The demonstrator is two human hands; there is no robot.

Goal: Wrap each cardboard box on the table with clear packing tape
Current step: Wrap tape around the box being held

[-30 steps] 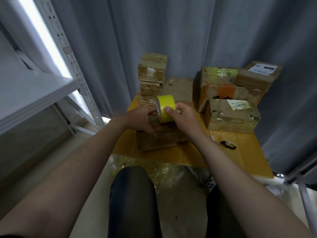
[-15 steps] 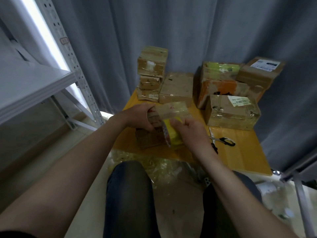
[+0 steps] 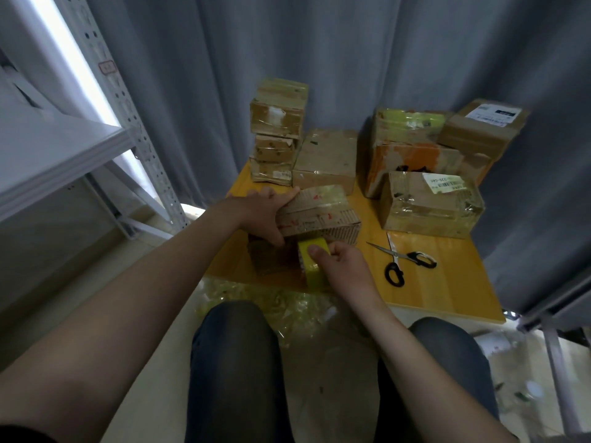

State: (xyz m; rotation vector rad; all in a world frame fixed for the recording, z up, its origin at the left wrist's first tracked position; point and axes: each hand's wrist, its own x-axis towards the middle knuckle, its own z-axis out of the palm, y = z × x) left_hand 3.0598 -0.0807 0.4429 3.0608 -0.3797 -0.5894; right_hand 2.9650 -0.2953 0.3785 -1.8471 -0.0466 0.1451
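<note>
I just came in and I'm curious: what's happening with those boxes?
A person is busy taping. The left hand grips a brown printed cardboard box above the yellow wooden table; the right hand holds a yellow roll of tape at its near side. Black-handled scissors lie to the right.

Left hand (image 3: 259, 215) grips box (image 3: 319, 212); right hand (image 3: 343, 266) holds tape roll (image 3: 311, 254).

Dark blue-grey trousers (image 3: 236, 362), bare forearms (image 3: 144, 282), and a black sleeve (image 3: 19, 435) edge on the left arm.
</note>
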